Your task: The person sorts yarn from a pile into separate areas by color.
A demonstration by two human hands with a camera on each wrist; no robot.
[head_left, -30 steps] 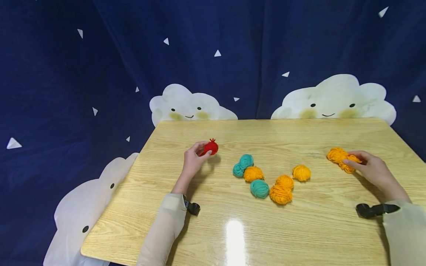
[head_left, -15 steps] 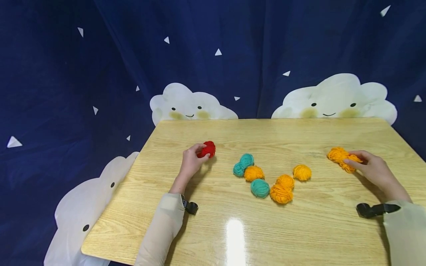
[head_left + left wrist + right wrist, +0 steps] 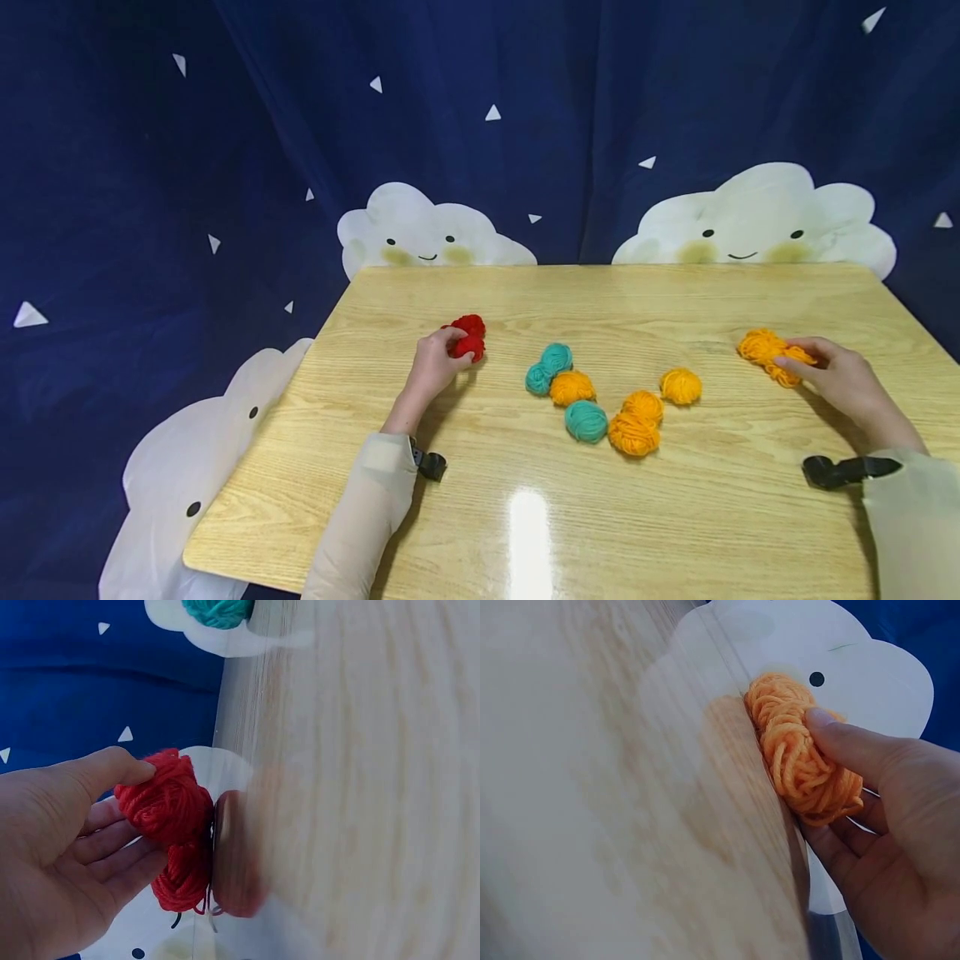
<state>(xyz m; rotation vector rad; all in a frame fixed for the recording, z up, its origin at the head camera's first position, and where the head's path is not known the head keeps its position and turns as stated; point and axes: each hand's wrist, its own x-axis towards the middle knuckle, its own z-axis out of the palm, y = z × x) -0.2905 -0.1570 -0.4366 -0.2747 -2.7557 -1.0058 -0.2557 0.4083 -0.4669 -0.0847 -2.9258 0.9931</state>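
Note:
My left hand (image 3: 433,365) holds a red yarn ball (image 3: 470,349) between thumb and fingers at the left of the table. A second red yarn ball (image 3: 471,324) lies against its far side; in the left wrist view this second ball (image 3: 182,879) sits below the held ball (image 3: 166,801). On the right, my right hand (image 3: 847,382) grips orange yarn (image 3: 783,368), thumb on top and fingers behind it. Loose loops show in the right wrist view on this orange yarn (image 3: 810,769), which lies at the table surface. Its far end touches more orange yarn (image 3: 776,696).
Between the hands lie teal yarn balls (image 3: 586,422) and orange yarn balls (image 3: 635,433), several in all. A single orange ball (image 3: 681,387) sits right of them. The wooden table (image 3: 675,517) ends at a dark blue curtain (image 3: 570,133) with white clouds.
My left hand has brought its red yarn ball down and slightly nearer, and the second red ball now shows behind it. My right hand stays at the orange yarn.

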